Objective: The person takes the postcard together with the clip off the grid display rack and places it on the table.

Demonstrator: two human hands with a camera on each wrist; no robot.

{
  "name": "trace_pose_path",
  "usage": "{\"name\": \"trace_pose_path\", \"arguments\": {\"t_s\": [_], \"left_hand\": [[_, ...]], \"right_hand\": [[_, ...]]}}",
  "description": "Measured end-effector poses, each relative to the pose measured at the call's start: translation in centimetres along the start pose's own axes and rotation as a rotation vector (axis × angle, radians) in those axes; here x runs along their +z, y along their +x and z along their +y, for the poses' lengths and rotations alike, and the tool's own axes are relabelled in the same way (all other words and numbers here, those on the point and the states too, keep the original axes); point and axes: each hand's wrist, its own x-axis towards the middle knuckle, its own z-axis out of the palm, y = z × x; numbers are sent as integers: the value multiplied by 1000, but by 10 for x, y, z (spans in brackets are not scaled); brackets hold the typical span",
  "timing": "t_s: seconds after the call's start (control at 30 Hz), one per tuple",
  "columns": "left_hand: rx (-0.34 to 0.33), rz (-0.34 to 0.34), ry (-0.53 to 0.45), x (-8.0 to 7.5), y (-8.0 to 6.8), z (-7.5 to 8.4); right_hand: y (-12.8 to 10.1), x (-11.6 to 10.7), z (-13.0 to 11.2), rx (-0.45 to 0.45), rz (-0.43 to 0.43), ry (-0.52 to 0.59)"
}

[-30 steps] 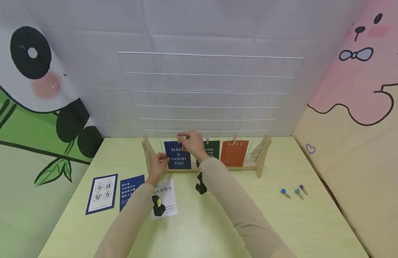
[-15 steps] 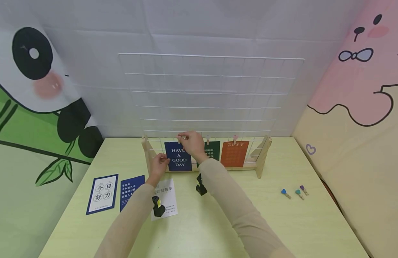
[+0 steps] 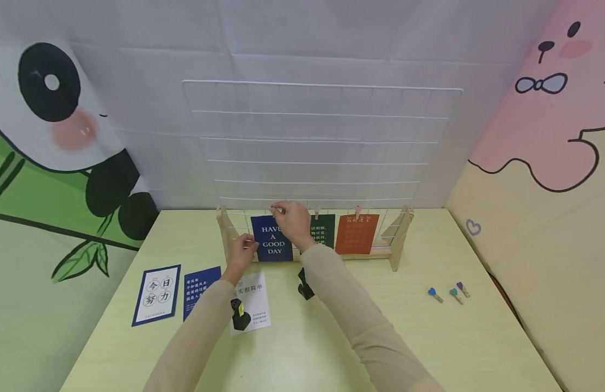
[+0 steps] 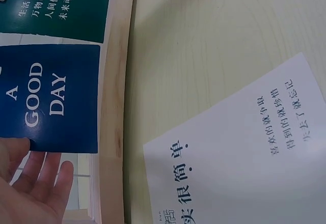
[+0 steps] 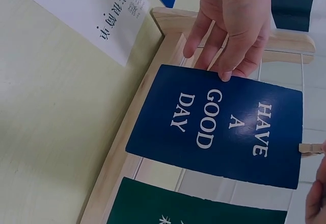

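card point(image 3: 273, 247) in navy stands against the rack point(image 3: 401, 242), head view, long axis upright, left hand point(image 3: 242, 251) at its left edge, right hand point(image 3: 294, 224) at its top. left wrist view: left thumb and fingers pinch that side edge. right wrist view: right fingertips, partly cut off, pinch the clip point(image 5: 309, 148) on the top edge, nearer than the left.

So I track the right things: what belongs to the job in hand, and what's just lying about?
Job: GOOD DAY card, its clip, rack, green card, orange card.
Lying about: bordered card, navy card, white card, blue clip, teal clip, purple clip; perhaps for later use.
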Motion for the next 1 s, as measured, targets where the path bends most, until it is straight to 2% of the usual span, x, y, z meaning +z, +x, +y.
{"name": "trace_pose_path", "arguments": {"t_s": [0.43, 0.57, 0.73, 0.9, 1.0], "left_hand": [[21, -22, -9, -4, -8, -3], [27, -19, -21, -6, -12, -6], [56, -21, -36, -8, -16, -9], [21, -33, -33, -7, -20, -11], [26, -36, -44, -6, -24, -11]], "right_hand": [[-3, -5, 4, -55, 30, 86], [-6, -6, 8, -56, 0, 131], [-11, -11, 11, -18, -62, 198], [-15, -14, 15, -10, -92, 228], [-18, -16, 19, -17, -94, 243]]}}
